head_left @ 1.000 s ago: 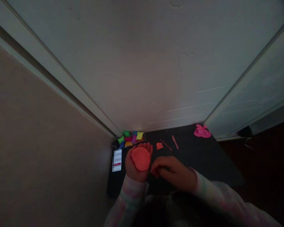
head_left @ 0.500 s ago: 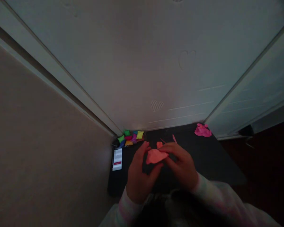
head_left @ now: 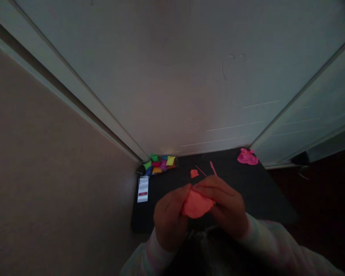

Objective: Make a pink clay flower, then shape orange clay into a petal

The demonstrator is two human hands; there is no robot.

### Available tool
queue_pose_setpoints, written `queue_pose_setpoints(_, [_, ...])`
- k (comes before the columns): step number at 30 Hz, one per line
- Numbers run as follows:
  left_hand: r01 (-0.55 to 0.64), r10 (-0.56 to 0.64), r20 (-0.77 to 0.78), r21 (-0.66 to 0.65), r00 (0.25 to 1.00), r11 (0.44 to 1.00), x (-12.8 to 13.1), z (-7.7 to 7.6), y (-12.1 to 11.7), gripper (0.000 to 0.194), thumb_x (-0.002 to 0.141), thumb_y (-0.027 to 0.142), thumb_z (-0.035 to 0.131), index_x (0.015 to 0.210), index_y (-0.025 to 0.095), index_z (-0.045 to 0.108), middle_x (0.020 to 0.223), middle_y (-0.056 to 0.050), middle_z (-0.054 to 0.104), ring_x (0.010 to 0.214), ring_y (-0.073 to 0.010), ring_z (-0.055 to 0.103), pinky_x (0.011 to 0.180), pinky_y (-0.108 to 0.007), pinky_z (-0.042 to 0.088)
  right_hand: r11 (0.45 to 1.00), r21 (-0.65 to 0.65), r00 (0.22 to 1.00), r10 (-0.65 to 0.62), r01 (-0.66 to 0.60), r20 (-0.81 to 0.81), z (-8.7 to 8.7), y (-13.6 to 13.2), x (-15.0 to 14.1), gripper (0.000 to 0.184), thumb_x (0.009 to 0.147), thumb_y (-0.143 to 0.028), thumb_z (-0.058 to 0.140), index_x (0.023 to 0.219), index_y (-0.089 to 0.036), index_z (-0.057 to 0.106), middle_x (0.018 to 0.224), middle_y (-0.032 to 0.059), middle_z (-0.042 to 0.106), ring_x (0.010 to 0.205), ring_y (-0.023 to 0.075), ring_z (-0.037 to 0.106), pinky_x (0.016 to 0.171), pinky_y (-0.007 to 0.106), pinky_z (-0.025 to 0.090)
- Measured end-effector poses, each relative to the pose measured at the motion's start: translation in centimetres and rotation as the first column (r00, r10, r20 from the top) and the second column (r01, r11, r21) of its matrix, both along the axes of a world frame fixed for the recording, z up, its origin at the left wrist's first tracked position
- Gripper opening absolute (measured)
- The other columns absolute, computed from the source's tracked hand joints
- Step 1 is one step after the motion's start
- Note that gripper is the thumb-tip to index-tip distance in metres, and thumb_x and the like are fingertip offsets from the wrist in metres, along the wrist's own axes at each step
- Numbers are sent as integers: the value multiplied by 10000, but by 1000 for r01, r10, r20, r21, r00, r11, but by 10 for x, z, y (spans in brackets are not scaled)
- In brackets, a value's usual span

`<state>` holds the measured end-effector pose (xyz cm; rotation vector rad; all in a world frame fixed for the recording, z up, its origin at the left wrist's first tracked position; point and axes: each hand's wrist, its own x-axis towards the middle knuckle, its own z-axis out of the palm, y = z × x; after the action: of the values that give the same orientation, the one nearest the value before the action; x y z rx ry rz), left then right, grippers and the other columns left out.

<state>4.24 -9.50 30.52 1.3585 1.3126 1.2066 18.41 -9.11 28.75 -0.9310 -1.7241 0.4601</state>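
A flattened piece of coral-pink modelling clay (head_left: 197, 204) is held up between both hands above the dark table. My left hand (head_left: 171, 214) grips its left edge, fingers closed. On the opposite side my right hand (head_left: 228, 203) pinches the upper and right edge, its fingertips meeting the left ones at the top. Just beyond the hands lies a small lump of the same clay (head_left: 194, 173). Beside that lump rest a thin pink stick (head_left: 201, 171) and a pink modelling knife (head_left: 213, 168), partly behind my right hand.
Several small colourful clay packets (head_left: 160, 165) sit at the table's back left. A phone with a lit screen (head_left: 143, 189) lies in front of them. Bright pink clay (head_left: 247, 156) occupies the back right corner. The dark table (head_left: 261, 191) meets a white panel (head_left: 161, 88) behind.
The clay has come closer to me and shows a broader face. My left hand, open beside it before, has closed on its edge. The small lump now shows fully.
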Motion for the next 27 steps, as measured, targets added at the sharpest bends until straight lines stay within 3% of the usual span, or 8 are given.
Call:
queue_pose_setpoints(4, [25, -20, -100, 53, 995, 998, 2, -2, 2, 353, 543, 43, 581, 821, 249, 653, 842, -26, 657, 789, -175, 585, 793, -231, 406, 1000, 10, 1000, 8, -8, -28, -2, 1, 0, 327, 707, -72, 478, 982, -239, 535, 816, 53, 602, 750, 164, 546, 646, 316, 447])
queue_pose_setpoints(9, [38, -19, -301, 58, 954, 998, 6, -7, 10, 258, 605, 163, 579, 844, 232, 644, 789, -26, 660, 686, -152, 580, 683, -202, 409, 984, -156, 994, -97, 90, -41, -4, 5, -2, 202, 698, -101, 499, 852, -213, 567, 759, 27, 606, 716, 138, 552, 667, 280, 431])
queue_pose_setpoints(12, [109, -100, -441, -4, 892, 994, 8, -11, 14, 162, 699, 237, 492, 721, 199, 647, 618, -18, 636, 536, -119, 538, 538, -189, 369, 926, -363, 991, -129, 105, -45, -6, 10, -3, 113, 715, -179, 501, 806, -197, 564, 772, 23, 610, 728, 140, 553, 702, 290, 418])
queue_pose_setpoints(17, [112, -141, -528, -86, 837, 990, 9, -20, 18, 266, 745, 335, 422, 710, 171, 628, 504, -7, 572, 450, -105, 483, 449, -194, 294, 781, -621, 994, 1, -71, -111, -12, 14, -3, 191, 767, -302, 439, 864, -185, 553, 821, 30, 606, 739, 137, 557, 651, 253, 429])
queue_pose_setpoints(21, [130, -183, -527, -136, 830, 982, 8, -22, 18, 301, 756, 363, 394, 705, 163, 613, 514, -8, 570, 459, -105, 493, 453, -195, 299, 748, -664, 996, -54, -4, -67, -16, 13, -2, 212, 774, -335, 417, 793, -168, 547, 702, 17, 591, 625, 122, 546, 562, 232, 415])
queue_pose_setpoints(27, [175, -198, -627, -99, 753, 980, 11, -21, 17, 370, 797, 325, 317, 579, 146, 556, 484, -6, 541, 436, -85, 475, 431, -190, 281, 788, -612, 998, -67, 63, 16, -13, 11, -1, 167, 771, -281, 429, 807, -180, 558, 719, 12, 605, 636, 116, 550, 571, 216, 410])
